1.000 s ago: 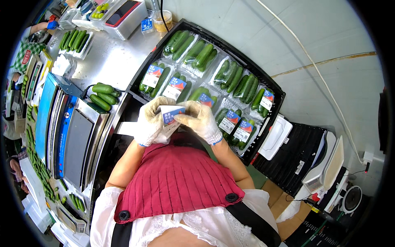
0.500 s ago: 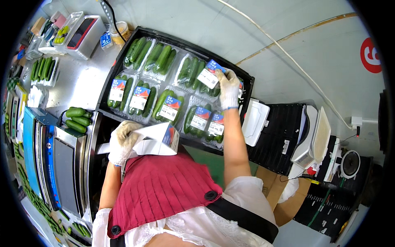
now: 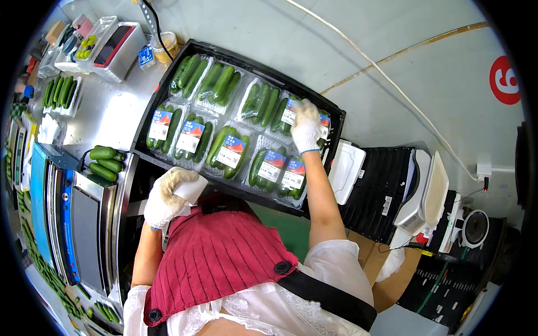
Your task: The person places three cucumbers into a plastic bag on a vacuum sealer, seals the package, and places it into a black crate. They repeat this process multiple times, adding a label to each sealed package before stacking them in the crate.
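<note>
A black crate [image 3: 143, 159] holds clear packs of cucumbers [image 3: 261, 104] in two rows. My right hand [image 3: 306, 127], in a white glove, rests over the back row's right end, its fingers laid against a printed label [image 3: 288, 111] on one pack. Part of that pack and a neighbouring label [image 3: 324, 124] lie under or beside the hand. Labels also sit on the front-row packs, such as the label [image 3: 230, 150] near the middle. My gloved left hand [image 3: 167, 197] is closed around a white label strip [image 3: 191, 189] before the crate's near edge; its fingers partly hide the strip.
On the left stand a wrapping machine [image 3: 92, 224], loose cucumbers [image 3: 106, 162] and a tray of cucumbers [image 3: 59, 94] on a steel table [image 3: 109, 103]. Right of the crate are a white lid [image 3: 346, 172], stacked black crates [image 3: 375, 187] and a white scale [image 3: 420, 193]. A wall rises behind.
The label that my right hand held raised is now down on the pack, with the hand lower over it. The label strip in my left hand has been drawn in and shows much less.
</note>
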Action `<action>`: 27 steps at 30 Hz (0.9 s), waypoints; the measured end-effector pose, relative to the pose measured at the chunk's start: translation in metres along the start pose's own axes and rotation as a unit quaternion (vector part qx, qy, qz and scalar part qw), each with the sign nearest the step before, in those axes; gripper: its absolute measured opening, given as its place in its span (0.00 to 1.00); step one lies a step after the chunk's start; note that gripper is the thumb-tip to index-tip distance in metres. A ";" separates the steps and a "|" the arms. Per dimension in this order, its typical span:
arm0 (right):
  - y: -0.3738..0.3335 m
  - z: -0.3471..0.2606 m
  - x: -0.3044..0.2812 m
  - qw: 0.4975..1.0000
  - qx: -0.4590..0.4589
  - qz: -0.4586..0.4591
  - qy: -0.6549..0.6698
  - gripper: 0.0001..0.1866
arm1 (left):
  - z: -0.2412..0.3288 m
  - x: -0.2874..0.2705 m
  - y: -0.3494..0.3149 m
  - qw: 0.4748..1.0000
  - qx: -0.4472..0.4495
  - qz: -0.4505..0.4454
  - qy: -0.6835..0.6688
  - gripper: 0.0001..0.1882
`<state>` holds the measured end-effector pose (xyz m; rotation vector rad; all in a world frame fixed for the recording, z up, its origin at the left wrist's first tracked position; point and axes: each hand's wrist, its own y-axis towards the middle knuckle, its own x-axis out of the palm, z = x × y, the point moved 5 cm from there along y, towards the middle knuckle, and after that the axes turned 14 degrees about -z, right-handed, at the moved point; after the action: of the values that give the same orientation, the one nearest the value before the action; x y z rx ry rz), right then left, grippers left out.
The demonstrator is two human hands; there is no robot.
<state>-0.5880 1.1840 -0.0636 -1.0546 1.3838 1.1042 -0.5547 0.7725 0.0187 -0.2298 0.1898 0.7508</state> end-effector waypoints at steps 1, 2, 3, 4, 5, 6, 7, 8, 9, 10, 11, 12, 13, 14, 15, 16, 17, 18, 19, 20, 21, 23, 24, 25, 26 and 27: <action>-0.007 -0.012 0.006 0.997 -0.059 -0.020 -0.035 0.26 | -0.003 -0.001 -0.003 1.000 -0.006 0.007 0.013 0.16; -0.012 -0.013 0.009 0.998 -0.038 -0.035 -0.030 0.22 | -0.009 -0.003 -0.004 0.999 -0.012 0.014 0.026 0.14; -0.012 -0.023 -0.005 0.999 -0.034 -0.036 -0.003 0.22 | -0.016 -0.005 -0.008 0.999 -0.023 0.027 0.039 0.13; -0.014 -0.034 -0.016 0.998 -0.028 -0.040 0.026 0.22 | -0.021 -0.006 -0.009 0.996 0.030 0.075 0.044 0.11; -0.014 -0.042 -0.023 0.997 -0.023 -0.044 0.055 0.21 | -0.024 -0.009 -0.009 0.991 0.019 0.090 0.094 0.10; -0.017 -0.052 -0.029 0.984 -0.068 0.023 0.160 0.18 | 0.003 -0.010 -0.005 0.977 0.053 0.110 0.176 0.10; -0.023 -0.073 -0.038 0.960 -0.095 0.018 0.262 0.19 | 0.029 -0.010 0.000 0.953 0.083 0.131 0.259 0.10; -0.026 -0.095 -0.028 0.881 -0.088 -0.099 0.453 0.22 | 0.029 -0.012 0.000 0.966 0.070 0.128 0.214 0.10; -0.034 -0.122 -0.020 0.756 -0.072 -0.214 0.615 0.25 | 0.025 -0.013 0.002 0.977 0.060 0.122 0.165 0.10; -0.043 -0.153 -0.037 0.756 -0.133 -0.241 0.594 0.27 | 0.015 -0.014 0.005 0.989 0.050 0.124 0.059 0.10; -0.051 -0.184 -0.054 0.752 -0.195 -0.266 0.571 0.29 | 0.009 -0.015 0.004 0.990 0.064 0.121 0.010 0.07; -0.058 -0.206 -0.061 0.714 -0.228 -0.290 0.596 0.30 | 0.010 -0.016 0.002 0.990 0.005 0.130 -0.057 0.06; -0.065 -0.223 -0.064 0.676 -0.258 -0.310 0.617 0.30 | 0.012 -0.014 0.002 0.982 -0.050 0.133 -0.125 0.07; -0.070 -0.239 -0.060 0.636 -0.250 -0.326 0.653 0.29 | 0.009 -0.012 0.003 0.963 -0.022 0.158 -0.218 0.13; -0.074 -0.250 -0.060 0.594 -0.240 -0.342 0.687 0.27 | 0.011 -0.014 0.001 0.966 -0.025 0.154 -0.208 0.13; -0.075 -0.255 -0.067 0.597 -0.199 -0.387 0.674 0.20 | 0.014 -0.016 -0.001 0.968 -0.028 0.151 -0.198 0.14; -0.075 -0.257 -0.063 0.600 -0.190 -0.377 0.680 0.19 | 0.015 -0.018 -0.002 0.971 -0.031 0.146 -0.188 0.15; -0.075 -0.259 -0.060 0.604 -0.179 -0.368 0.684 0.18 | 0.013 -0.019 -0.004 0.972 -0.040 0.151 -0.175 0.17; -0.075 -0.261 -0.059 0.608 -0.169 -0.358 0.688 0.17 | 0.006 -0.019 -0.006 0.972 -0.049 0.155 -0.167 0.17; -0.076 -0.262 -0.062 0.584 -0.157 -0.343 0.719 0.13 | -0.002 -0.018 -0.007 0.973 -0.058 0.159 -0.159 0.17; -0.075 -0.259 -0.062 0.595 -0.153 -0.327 0.718 0.12 | -0.007 -0.017 -0.005 0.973 -0.063 0.160 -0.153 0.17; -0.072 -0.252 -0.064 0.617 -0.146 -0.295 0.715 0.11 | -0.008 -0.016 -0.006 0.977 -0.078 0.161 -0.112 0.19; -0.068 -0.246 -0.068 0.660 -0.134 -0.291 0.680 0.10 | -0.009 -0.013 -0.006 0.980 -0.067 0.144 -0.119 0.18; -0.059 -0.236 -0.079 0.727 -0.193 -0.215 0.623 0.10 | -0.012 -0.011 -0.007 0.982 -0.055 0.127 -0.125 0.18; -0.049 -0.220 -0.079 0.700 -0.110 -0.185 0.681 0.09 | -0.016 -0.010 -0.010 0.991 -0.073 0.114 -0.005 0.17; -0.038 -0.204 -0.079 0.665 -0.027 -0.151 0.731 0.08 | -0.014 -0.008 -0.011 0.994 -0.051 0.090 0.038 0.16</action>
<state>-0.5825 0.9792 0.0215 -2.3192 2.1683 -0.2468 -0.5543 0.7555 0.0085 -0.3415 0.2469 0.9330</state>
